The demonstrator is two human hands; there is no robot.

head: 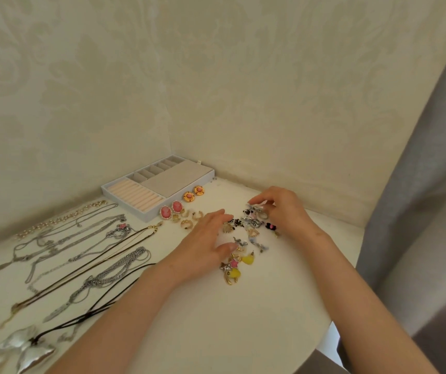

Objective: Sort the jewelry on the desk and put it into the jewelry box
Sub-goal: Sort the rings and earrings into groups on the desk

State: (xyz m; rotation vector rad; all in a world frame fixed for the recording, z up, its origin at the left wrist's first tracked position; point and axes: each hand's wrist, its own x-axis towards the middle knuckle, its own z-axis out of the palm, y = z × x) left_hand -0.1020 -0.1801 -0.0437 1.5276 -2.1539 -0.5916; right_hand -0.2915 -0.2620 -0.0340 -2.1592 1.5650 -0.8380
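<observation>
My left hand [205, 245] lies released, fingers straight, over the jewelry pile [246, 233] mid-desk. My right hand [281, 211] pinches a silver piece [255, 208]. The jewelry box [124, 205] sits at the back edge.

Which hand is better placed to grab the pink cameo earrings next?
Probably left: the left hand is open and nearer the pink cameo earrings; the right hand pinches a silver piece farther right.

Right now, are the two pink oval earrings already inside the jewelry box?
No, the pink oval earrings lie on the desk just in front of the jewelry box, outside its wall.
</observation>
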